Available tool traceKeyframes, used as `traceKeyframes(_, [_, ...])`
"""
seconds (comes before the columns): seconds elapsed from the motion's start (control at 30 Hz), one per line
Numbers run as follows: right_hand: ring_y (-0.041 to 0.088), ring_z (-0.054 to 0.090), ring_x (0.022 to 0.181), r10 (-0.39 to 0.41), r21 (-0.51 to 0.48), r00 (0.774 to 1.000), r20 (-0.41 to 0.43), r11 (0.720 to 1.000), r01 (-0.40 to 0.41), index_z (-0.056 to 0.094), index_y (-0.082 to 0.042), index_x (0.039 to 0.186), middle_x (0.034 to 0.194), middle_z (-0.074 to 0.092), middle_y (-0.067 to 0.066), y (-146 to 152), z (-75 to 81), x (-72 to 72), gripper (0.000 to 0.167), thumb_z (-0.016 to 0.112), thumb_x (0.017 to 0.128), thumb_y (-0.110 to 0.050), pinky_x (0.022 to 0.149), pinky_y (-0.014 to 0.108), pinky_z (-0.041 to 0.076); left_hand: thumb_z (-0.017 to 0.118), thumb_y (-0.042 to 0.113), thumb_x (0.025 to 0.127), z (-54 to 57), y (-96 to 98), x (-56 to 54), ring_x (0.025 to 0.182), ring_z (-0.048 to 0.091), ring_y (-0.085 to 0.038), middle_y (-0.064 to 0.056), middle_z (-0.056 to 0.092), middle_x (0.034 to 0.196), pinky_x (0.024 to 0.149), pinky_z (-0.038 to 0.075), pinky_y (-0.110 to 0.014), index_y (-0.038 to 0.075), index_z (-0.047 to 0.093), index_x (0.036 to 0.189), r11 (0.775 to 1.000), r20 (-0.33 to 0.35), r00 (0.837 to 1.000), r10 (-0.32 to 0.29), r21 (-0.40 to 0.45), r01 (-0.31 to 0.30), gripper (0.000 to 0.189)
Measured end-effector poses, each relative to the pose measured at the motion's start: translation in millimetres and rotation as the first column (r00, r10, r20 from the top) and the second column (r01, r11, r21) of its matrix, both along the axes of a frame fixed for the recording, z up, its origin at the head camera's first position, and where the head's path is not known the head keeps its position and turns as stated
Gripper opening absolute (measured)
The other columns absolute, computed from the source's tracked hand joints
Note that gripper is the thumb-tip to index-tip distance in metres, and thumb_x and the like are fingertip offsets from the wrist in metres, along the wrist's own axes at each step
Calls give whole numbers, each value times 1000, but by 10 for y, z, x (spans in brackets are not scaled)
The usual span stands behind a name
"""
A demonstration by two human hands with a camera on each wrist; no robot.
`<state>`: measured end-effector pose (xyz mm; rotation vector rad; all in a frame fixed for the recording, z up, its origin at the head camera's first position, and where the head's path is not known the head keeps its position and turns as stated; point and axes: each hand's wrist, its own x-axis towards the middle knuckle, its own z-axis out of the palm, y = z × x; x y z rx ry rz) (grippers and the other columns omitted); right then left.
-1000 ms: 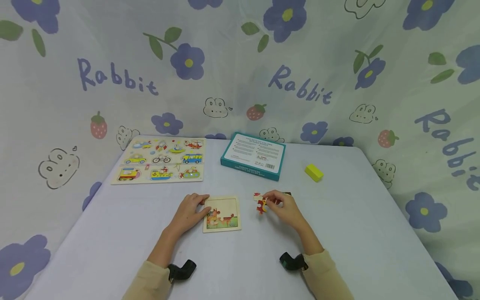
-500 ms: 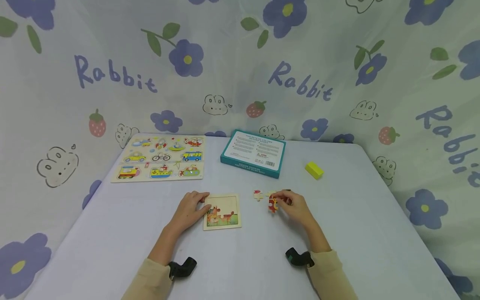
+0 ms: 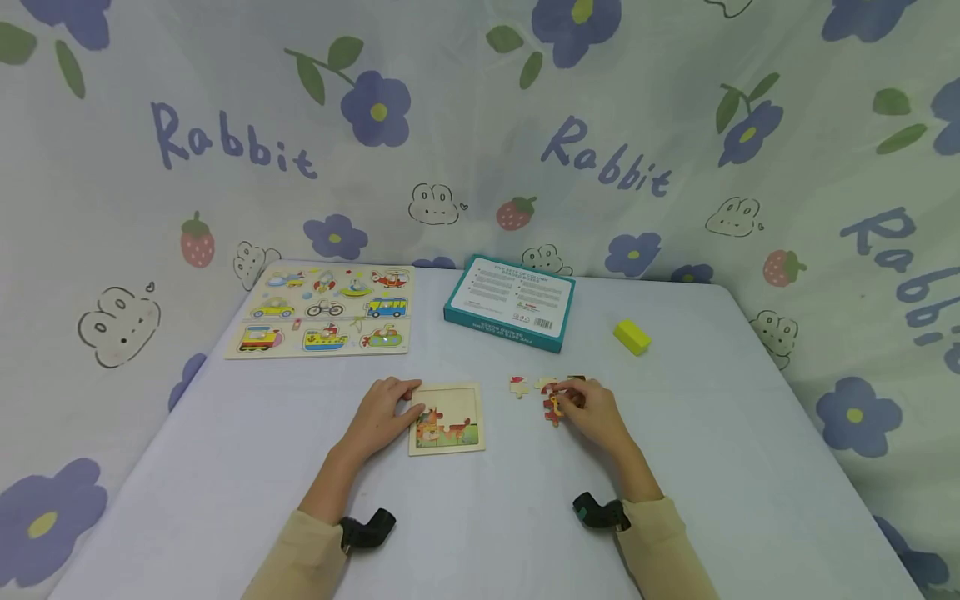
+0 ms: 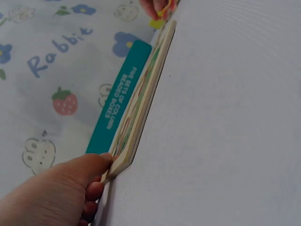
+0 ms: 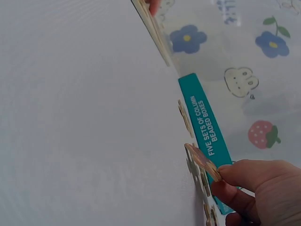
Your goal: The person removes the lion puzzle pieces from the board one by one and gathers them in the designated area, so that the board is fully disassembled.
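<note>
My left hand (image 3: 378, 414) holds the left side of a small wooden jigsaw tray (image 3: 453, 396). Its thumb lies on the frame, with the other fingers along the edge, as the left wrist view shows. Several pieces of an animal picture fill the tray's lower part; bare wood shows above them. To the right, my right hand (image 3: 597, 414) pinches a red and yellow jigsaw piece (image 3: 551, 412) between thumb and fingers. In the right wrist view this piece (image 5: 203, 161) is tilted just over the table. Loose jigsaw pieces (image 3: 519, 386) lie beside and partly behind the right hand.
A peg puzzle board (image 3: 322, 310) with vehicle pictures lies at the back left. At the back middle is a teal box (image 3: 510, 302), with a yellow block (image 3: 632, 337) to its right. A patterned curtain (image 3: 465, 125) hangs behind the white table (image 3: 480, 525).
My right hand has moved right with the jigsaw piece, away from the tray, uncovering a loose piece. The left hand stays on the tray. The head view has tilted slightly.
</note>
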<state>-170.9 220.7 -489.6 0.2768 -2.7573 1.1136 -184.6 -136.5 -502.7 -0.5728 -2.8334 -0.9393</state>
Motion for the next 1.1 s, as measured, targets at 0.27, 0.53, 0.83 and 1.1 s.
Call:
traceKeyframes(0.27, [16,46,67,-43,33,999,-14,999,43,68,-7,92,70,55,0,-26,-12,-19,12,68,81,-10,58,30,38,65,28,84,-1,3,-12,78,38,-16,3,48,84,68,32,-32,3,58,121,1000,8,1000,3,-1,-3,44])
traceKeyframes(0.53, [18,47,69,-105,65,994,-1,992,105,68,-6,95,72,57,1,-31,-14,-22,15,65,82,-12,62,32,38,65,28,84,5,7,-16,78,38,-16,3,48,84,68,32,-32,4,58,121,1000,21,1000,9,-4,-9,45])
traceKeyframes(0.83, [18,44,66,-147,20,985,-86,989,150,68,-3,94,71,53,3,-28,-14,-4,14,62,82,-7,57,30,37,66,28,84,1,8,-16,78,38,-16,3,48,83,68,32,-32,4,59,120,1000,18,1000,9,-7,-9,44])
traceKeyframes(1.1, [18,43,67,-223,-79,966,-132,974,214,66,-4,97,73,50,6,0,-44,-17,14,56,87,-7,55,28,37,65,28,84,6,10,-12,79,38,-16,3,48,84,69,32,-32,4,58,121,1000,28,1000,12,-7,-12,44])
